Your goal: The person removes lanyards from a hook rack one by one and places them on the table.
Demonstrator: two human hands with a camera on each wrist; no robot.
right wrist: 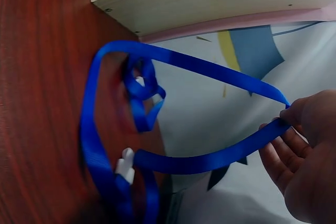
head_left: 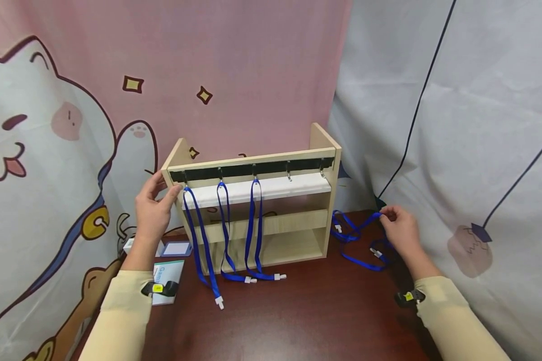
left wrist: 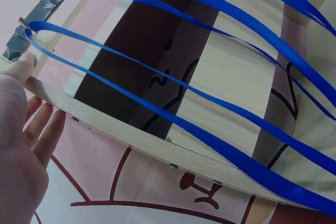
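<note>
nearby, booklet beside blue lanyards

From where I stand, a pink fabric panel forms the rear boundary, printed with a white cartoon cat (yellow bell on its blue collar). A creased pale-grey fabric panel closes the right side. The red-brown tabletop reflects soft light.

A partly lifted blue lanyard loops beside the pale wooden rack, where three lanyards hang
</note>
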